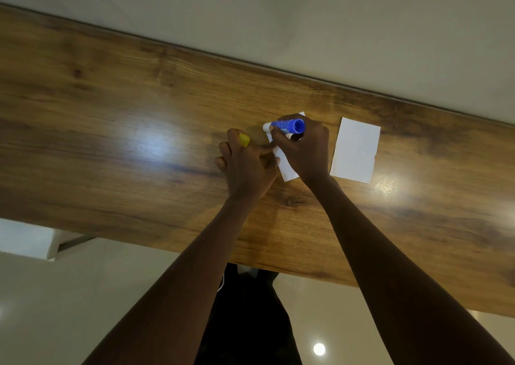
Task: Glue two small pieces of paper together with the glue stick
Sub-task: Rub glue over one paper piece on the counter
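Wooden table (117,130): broad bare surface from 7 to 11 o'clock of the hands, open to approach. At centre, left hand (248,164) and right hand (303,150) crowd one paper (287,169), with the glue stick (288,125) lying across it; no passage between them. Second paper (355,150) lies at 3 o'clock, just beside the right hand, apparently not touching. Narrow clear strip at 12 o'clock, bounded by the wall (306,16).
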The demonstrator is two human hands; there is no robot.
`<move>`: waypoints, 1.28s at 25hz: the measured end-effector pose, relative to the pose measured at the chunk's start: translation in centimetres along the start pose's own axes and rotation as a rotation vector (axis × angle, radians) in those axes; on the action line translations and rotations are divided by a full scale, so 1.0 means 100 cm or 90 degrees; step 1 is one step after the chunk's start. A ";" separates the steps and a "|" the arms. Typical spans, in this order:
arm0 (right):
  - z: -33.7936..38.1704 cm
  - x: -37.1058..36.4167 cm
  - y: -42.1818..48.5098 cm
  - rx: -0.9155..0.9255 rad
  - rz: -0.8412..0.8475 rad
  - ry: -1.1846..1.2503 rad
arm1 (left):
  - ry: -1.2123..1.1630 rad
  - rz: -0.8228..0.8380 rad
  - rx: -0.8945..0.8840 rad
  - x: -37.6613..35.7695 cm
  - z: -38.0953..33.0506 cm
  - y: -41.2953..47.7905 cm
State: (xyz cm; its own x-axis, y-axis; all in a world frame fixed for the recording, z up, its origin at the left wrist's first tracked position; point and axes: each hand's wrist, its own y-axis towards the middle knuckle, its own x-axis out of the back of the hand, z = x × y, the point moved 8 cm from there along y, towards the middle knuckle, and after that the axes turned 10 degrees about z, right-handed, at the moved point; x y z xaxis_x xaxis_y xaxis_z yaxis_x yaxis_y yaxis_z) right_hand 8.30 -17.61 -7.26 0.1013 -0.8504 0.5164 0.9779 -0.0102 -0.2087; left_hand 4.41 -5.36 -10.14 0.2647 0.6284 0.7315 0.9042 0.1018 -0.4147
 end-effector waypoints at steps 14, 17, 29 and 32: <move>-0.014 0.027 0.012 -0.047 -0.008 -0.070 | 0.022 -0.006 0.000 0.000 -0.003 -0.002; -0.018 0.035 0.014 -0.057 -0.018 -0.071 | 0.024 -0.009 0.001 0.000 -0.003 -0.002; -0.024 0.048 0.019 -0.072 -0.030 -0.082 | 0.009 -0.016 0.006 0.001 -0.003 -0.002; -0.024 0.048 0.019 -0.068 -0.022 -0.078 | 0.009 -0.018 0.006 0.000 -0.004 -0.002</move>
State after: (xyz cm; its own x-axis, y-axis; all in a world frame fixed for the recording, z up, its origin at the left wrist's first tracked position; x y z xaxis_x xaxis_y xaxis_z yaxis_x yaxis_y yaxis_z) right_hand 10.25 -22.99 -7.12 0.0952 -0.7778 0.6213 0.9569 -0.1005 -0.2724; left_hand 4.34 -5.65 -9.84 0.2437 0.6143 0.7505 0.9085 0.1263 -0.3983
